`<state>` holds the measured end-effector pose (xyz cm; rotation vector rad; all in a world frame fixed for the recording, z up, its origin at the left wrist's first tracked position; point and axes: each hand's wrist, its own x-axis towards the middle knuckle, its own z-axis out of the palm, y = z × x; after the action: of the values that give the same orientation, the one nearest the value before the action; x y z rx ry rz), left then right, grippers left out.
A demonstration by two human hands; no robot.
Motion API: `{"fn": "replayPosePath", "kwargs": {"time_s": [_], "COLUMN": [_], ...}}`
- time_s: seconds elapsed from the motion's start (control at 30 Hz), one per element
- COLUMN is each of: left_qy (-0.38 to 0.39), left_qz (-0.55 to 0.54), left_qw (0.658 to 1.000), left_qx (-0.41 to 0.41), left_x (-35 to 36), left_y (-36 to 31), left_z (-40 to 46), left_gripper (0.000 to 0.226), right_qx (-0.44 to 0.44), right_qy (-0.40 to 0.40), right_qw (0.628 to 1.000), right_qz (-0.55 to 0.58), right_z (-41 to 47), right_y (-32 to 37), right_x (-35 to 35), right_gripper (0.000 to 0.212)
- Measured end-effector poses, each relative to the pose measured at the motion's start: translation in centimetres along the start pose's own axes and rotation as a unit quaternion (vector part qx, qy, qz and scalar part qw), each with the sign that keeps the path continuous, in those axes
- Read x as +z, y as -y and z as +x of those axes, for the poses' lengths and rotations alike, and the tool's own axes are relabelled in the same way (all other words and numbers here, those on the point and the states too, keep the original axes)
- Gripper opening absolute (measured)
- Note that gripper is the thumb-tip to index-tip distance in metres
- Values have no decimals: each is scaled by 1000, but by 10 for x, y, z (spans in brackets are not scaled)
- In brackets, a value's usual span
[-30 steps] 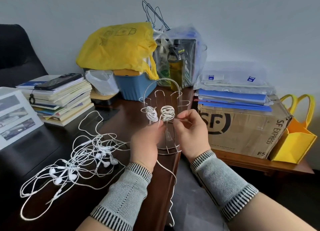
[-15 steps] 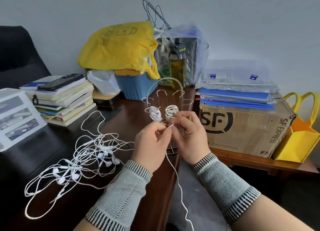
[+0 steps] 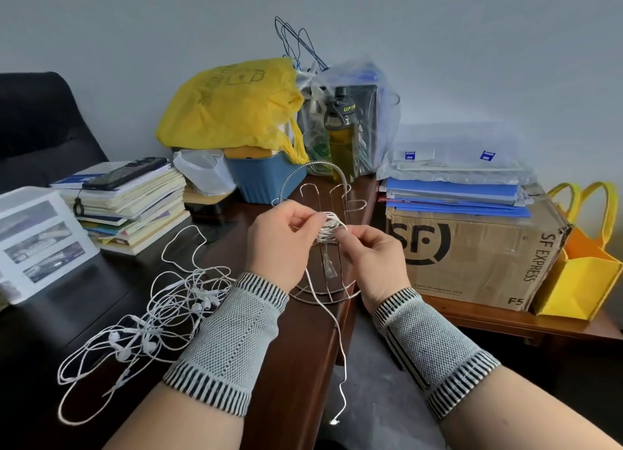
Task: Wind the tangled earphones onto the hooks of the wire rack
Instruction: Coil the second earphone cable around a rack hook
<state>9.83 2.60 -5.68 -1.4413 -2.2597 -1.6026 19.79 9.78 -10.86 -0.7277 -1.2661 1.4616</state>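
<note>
The silver wire rack (image 3: 326, 196) stands at the desk's right edge, partly behind my hands. A white earphone cable is wound in a coil (image 3: 330, 228) on one of its hooks. My left hand (image 3: 281, 244) pinches the cable at the coil's upper left. My right hand (image 3: 372, 260) pinches it at the coil's right side. The cable's loose tail (image 3: 338, 341) hangs from the coil over the desk edge, its plug near the floor. The coil seen earlier on a neighbouring hook is hidden behind my left hand. A tangle of white earphones (image 3: 158, 321) lies on the desk at lower left.
A stack of books (image 3: 135, 210) with a phone (image 3: 124, 173) on top sits at the left. Behind the rack are a blue tub (image 3: 261, 179), a yellow bag (image 3: 229, 105) and a bottle (image 3: 342, 139). An SF cardboard box (image 3: 472, 250) stands right, close to the rack.
Both hands rose from in front of the rack's lower part to the coil on the hook. The cable's tail swung and now hangs free past the desk edge.
</note>
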Motion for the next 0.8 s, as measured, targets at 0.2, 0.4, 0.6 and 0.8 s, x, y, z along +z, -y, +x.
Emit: {"fn": "replayPosePath", "kwargs": {"time_s": [0.2,0.4,0.6,0.8], "left_qy": [-9,-2,-26,-24], "left_qz": [132,238,205,199], "left_qw": [991,971,978,980], "left_qx": [-18,8,19,-1], "left_x": [8,5,12,17], "left_y": [-7,-2,8,11], "left_z": [16,9,0,-5], "left_gripper": [23,20,15,15], "right_qx": [44,84,96,81], "right_qy": [-9,-31,-42,-62], "right_qw": [999,995,994,994], "right_qz": [-11,-32,-7,-28], "right_z": [11,21,19,19], "right_y": [3,7,9,9], "right_x": [2,6,5,7], "right_gripper": [21,30,26,24]}}
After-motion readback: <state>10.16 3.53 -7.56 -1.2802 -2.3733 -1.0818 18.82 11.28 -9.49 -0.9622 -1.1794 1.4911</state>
